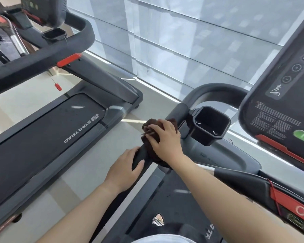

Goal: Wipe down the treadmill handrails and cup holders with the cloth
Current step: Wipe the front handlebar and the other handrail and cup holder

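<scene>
head view: the right hand [165, 140] curls over the dark brown cloth [148, 128], pressing it bunched around the handrail [178, 111]; the left hand [124, 170] grips the same handrail just below, thumb on top; the black cup holder [208, 137] sits just right of the cloth; a second treadmill [60, 130] stands left.

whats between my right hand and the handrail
The dark brown cloth, bunched under the right hand and pressed against the handrail; the head view shows it.
</scene>
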The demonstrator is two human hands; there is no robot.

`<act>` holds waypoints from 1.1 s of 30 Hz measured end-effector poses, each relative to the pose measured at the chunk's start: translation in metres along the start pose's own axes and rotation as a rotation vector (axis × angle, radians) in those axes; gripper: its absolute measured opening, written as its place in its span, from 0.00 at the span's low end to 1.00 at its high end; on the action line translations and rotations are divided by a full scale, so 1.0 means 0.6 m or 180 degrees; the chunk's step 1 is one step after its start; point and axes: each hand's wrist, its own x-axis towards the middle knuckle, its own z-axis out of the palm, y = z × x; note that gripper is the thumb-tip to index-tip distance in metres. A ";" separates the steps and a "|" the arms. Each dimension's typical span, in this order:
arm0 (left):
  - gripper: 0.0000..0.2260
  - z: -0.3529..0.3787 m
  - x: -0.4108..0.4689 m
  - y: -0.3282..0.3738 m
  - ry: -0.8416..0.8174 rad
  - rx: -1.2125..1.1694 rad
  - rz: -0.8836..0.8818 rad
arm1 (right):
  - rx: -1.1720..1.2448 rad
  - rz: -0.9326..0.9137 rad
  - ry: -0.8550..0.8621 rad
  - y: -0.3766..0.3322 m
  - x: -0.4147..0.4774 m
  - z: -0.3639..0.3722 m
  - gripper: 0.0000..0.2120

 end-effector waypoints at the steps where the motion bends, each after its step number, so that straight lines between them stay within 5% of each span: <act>1: 0.20 -0.001 -0.004 0.000 0.0009 0.0021 -0.0063 | 0.0041 -0.0063 0.0007 -0.006 -0.016 0.002 0.15; 15: 0.23 -0.037 -0.122 -0.061 -0.0206 -0.0148 -0.0223 | -0.0529 0.0012 -0.0194 -0.073 -0.056 0.023 0.15; 27: 0.20 -0.038 -0.120 -0.072 -0.0193 -0.0188 -0.0268 | -0.0565 0.0641 -0.0087 -0.110 -0.054 0.035 0.18; 33: 0.16 -0.039 -0.117 -0.064 -0.0126 -0.0253 -0.0266 | -0.0189 0.0378 0.0157 -0.110 -0.127 0.053 0.18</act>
